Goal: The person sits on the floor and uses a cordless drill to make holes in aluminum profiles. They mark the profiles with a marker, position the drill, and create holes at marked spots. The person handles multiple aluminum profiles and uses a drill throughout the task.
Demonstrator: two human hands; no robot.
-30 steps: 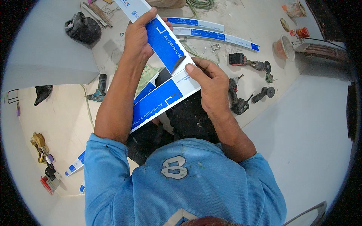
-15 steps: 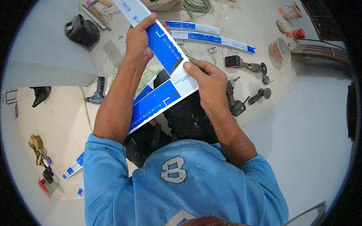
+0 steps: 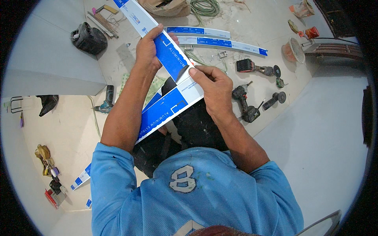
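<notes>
Two flat aluminium profiles in blue and white film meet at an angled corner over my lap. My left hand (image 3: 149, 51) is closed round the upper profile (image 3: 171, 53), which runs toward the far left. At the corner, my right hand (image 3: 215, 84) pinches the profile ends between thumb and fingers. The lower profile (image 3: 163, 112) slants down to the left, past my left forearm, which hides its far end. A dark patch (image 3: 182, 74) shows at the upper profile's end, beside my right thumb. Behind the lower profile, part of another blue-filmed piece is visible.
Two more filmed profiles (image 3: 220, 41) lie on the floor ahead. To the right are a cordless angle grinder (image 3: 254, 67), a cordless drill (image 3: 245, 103) and a dark disc tool (image 3: 274, 100). Another drill (image 3: 106, 100) lies left, near a wall corner (image 3: 98, 86). A black bag (image 3: 89, 38) stands farther off.
The joined profiles have shifted slightly left and toward me, with both hands keeping their grip. The floor items sit slightly differently as the view moved.
</notes>
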